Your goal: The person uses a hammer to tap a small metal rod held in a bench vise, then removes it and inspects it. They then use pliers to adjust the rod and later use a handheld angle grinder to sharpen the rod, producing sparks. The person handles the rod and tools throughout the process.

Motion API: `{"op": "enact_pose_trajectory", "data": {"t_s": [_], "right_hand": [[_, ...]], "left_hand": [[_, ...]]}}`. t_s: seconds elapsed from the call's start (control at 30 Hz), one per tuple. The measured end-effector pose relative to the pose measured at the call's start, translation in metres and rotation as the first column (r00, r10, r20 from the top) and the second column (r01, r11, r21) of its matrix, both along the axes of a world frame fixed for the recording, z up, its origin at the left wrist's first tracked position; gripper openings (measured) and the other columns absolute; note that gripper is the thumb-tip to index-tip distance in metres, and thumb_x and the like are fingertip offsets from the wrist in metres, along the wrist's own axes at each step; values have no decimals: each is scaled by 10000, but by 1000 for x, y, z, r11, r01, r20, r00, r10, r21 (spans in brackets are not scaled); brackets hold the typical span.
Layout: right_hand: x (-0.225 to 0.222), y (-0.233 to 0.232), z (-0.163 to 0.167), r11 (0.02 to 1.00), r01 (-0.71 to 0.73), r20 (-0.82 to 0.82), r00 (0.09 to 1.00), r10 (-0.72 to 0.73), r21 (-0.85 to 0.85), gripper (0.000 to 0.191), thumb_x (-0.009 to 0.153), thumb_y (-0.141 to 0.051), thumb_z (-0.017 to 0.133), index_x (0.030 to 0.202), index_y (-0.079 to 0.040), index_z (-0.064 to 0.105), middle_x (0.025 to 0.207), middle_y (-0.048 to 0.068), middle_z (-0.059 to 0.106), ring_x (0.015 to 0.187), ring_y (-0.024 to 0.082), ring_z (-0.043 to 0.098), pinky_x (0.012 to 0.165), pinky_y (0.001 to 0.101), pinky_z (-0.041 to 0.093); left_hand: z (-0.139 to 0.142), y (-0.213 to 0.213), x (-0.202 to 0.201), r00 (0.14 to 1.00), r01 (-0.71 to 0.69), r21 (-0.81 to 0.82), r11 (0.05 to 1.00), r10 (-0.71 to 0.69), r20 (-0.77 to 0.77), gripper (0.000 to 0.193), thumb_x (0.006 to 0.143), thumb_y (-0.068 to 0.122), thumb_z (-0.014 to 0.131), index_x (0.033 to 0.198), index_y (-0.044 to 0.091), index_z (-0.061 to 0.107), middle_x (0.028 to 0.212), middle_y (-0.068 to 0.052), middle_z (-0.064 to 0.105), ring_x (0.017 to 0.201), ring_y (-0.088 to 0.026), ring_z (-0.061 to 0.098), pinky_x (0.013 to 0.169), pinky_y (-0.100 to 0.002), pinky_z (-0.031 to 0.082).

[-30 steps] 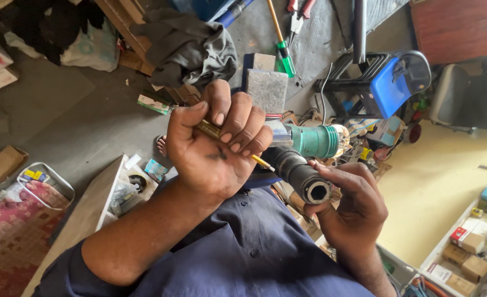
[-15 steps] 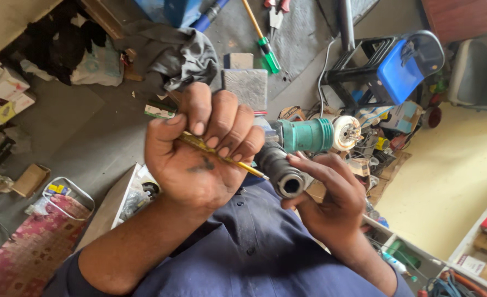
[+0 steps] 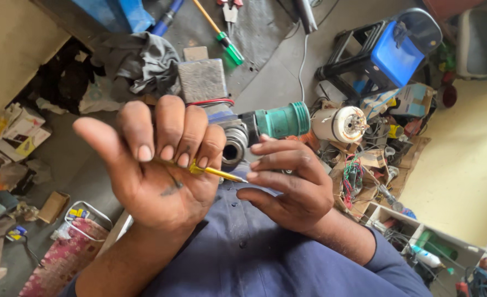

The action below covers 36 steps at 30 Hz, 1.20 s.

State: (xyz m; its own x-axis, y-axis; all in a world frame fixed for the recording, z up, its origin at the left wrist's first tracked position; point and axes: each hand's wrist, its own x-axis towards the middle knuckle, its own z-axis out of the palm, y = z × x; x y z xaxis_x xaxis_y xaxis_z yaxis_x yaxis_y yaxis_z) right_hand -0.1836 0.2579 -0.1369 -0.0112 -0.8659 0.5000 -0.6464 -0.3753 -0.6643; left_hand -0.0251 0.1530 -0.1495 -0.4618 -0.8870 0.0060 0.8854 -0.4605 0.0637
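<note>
Right now the left hand (image 3: 155, 165) sits palm-up near the middle of the view, fingers curled over a thin yellow pencil (image 3: 217, 172). Index finger sticks out straight to the left; the other fingertips pinch the pencil against the palm. Its dark tip points right, just past the fingers, close to the right hand (image 3: 290, 181).

Right hand is cupped, fingers bent and slightly apart, wrapped loosely around the near end of a power tool (image 3: 265, 127). Can't tell how firmly it grips. The tool has a green body and a dark metal round nose, open end facing the camera, just beyond both hands and between them.

Both forearms come up from a dark blue shirt (image 3: 243, 247) at the bottom.

Farther off on the grey floor: a grey block (image 3: 201, 80), a crumpled grey cloth (image 3: 139, 63), a green-handled screwdriver (image 3: 221, 36). Far right, a blue stool (image 3: 392, 52). A white motor part (image 3: 340, 124) lies just right of the tool.
</note>
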Motion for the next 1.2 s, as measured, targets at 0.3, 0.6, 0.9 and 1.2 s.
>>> {"op": "enact_pose_trajectory", "data": {"t_s": [0.3,0.6,0.9,1.2], "right_hand": [[-33,44,-2,999,15,131,991,-19,30,216,864,-5,835,1039,-20,709,1075,104,683,1088,263,714,1018,445,614],[-239,103,-30,980,-36,142,988,65,-196,126,915,20,716,1007,-6,635,1037,103,620,968,292,737,871,412,654],[-538,183,-62,972,233,140,964,-226,-37,136,886,35,728,996,-4,658,1041,110,630,971,244,724,874,379,627],[-720,204,-70,953,302,88,949,-301,4,203,864,70,759,1024,-33,687,1073,95,623,987,215,729,901,339,635]], "left_hand": [[9,48,-27,985,-10,-350,937,70,159,526,1060,597,389,821,132,438,759,-22,486,675,-150,478,682,-351,450],[15,89,-188,756,460,-796,393,297,583,431,1123,500,507,1072,91,634,1149,-116,623,1055,-226,637,943,-354,537],[-61,145,-504,460,716,-76,694,-387,799,286,967,269,692,1077,6,718,788,-34,661,631,-51,578,538,-228,474],[-86,136,-680,409,756,-99,647,-350,843,256,947,157,709,1150,0,713,887,-94,747,681,-78,636,586,-244,548]]}}
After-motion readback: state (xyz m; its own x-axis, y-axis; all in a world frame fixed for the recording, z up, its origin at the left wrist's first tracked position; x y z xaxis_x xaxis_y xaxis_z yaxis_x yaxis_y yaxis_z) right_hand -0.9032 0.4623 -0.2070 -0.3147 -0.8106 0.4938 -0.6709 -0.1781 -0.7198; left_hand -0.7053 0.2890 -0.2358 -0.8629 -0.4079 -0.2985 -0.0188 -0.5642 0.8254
